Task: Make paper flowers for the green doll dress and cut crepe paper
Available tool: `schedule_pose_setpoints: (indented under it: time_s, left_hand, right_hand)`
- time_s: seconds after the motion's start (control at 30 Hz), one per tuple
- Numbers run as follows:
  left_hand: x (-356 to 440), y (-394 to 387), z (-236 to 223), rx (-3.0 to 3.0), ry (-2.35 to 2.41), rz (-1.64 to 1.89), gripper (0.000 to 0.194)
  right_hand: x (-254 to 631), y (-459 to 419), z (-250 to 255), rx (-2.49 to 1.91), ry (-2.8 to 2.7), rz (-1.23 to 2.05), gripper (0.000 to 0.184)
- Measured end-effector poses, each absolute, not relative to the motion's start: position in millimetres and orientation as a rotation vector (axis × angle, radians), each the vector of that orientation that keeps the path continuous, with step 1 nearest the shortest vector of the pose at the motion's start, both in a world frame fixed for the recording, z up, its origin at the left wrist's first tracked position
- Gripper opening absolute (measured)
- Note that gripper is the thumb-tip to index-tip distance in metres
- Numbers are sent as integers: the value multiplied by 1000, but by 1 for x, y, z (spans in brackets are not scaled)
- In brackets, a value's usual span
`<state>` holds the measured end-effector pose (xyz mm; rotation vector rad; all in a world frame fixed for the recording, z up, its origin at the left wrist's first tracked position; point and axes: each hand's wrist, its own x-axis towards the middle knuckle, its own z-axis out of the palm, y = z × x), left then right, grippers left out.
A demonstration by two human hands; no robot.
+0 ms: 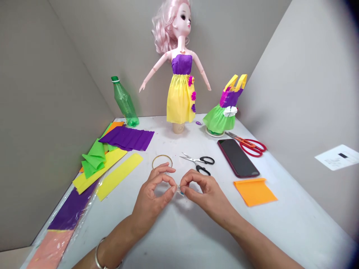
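Over the middle of the white table point(179, 231), my left hand point(153, 196) and my right hand point(203, 192) meet fingertip to fingertip. Both pinch a tiny clear item point(178, 190), too small to name. Just beyond my left fingers a thin gold ring point(162, 161) lies flat. Small black-handled scissors point(199, 163) lie just past my right hand. A pink-haired doll point(179, 67) in a purple and yellow paper dress stands at the back.
Crepe paper lies along the left: purple point(127, 138), green point(94, 158) and yellow strips point(119, 175). A green bottle point(125, 101) leans at the back left. At the right are a phone point(238, 157), red scissors point(251, 145), an orange sheet point(254, 191) and a small green-skirted dress point(223, 112).
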<state>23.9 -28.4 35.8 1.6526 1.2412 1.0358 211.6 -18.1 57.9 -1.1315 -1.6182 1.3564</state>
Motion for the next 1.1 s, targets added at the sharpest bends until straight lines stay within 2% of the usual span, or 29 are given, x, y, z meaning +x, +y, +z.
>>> schedule_pose_setpoints:
  time_s: [0.2, 0.6, 1.1]
  left_hand:
    - [26, -29, 38, 1672, 1256, 1031, 9]
    - [30, -31, 35, 1970, 1323, 1169, 6]
    - [30, -31, 39, 1868, 1324, 1115, 8]
  right_hand:
    - [213, -16, 55, -1126, -1588, 1392, 11]
    - [208, -21, 56, -1136, -1674, 1249, 11]
    - [210, -19, 56, -1139, -1645, 1314, 11]
